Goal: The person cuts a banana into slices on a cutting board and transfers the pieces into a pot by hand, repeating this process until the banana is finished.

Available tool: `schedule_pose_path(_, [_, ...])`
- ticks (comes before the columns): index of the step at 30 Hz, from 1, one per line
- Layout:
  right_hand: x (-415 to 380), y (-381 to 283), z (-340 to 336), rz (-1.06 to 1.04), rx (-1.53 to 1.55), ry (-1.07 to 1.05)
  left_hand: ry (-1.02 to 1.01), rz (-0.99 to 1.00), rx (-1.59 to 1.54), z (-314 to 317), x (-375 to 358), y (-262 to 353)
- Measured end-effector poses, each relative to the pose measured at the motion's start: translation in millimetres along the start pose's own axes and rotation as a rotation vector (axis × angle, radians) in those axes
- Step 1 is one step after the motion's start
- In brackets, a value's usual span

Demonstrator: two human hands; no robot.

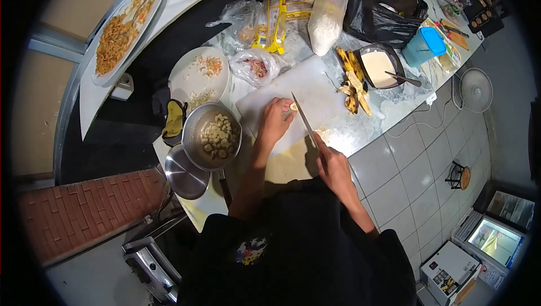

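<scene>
On the white cutting board (315, 94), the left hand (274, 121) pinched a small banana piece (293, 106), mostly hidden by fingers. The right hand (333, 166) gripped the knife (303, 115), its blade pointing away from the person, handle concealed.

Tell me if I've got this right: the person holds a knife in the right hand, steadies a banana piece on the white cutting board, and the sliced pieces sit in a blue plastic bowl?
Not quite. In the head view, the sliced pieces sit in a metal bowl, not a blue plastic one. The rest holds.
</scene>
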State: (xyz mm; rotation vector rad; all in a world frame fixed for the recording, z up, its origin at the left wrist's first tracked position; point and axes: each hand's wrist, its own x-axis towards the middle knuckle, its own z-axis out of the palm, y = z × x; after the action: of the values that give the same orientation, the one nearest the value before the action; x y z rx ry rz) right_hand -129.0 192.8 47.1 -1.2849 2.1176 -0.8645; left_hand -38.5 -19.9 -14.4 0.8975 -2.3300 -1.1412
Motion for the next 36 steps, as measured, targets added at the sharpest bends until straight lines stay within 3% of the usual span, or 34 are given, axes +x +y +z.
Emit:
schedule_pose_path(19, [0.5,5.4,7.0,-0.064,-0.048,0.016,0.033,-0.027,-0.058,0.3,-0.1,-3.4])
schedule_pose_path(25, [3.7,1.7,4.7,-0.012,-0.216,-0.044,0.018,-0.025,-0.034,-1.8,1.6,-2.2])
schedule_pose_path(36, [0.1,-2.7,-10.2,-0.044,-0.058,0.0,0.016,0.002,-0.039,-1.2,-0.3,-5.0])
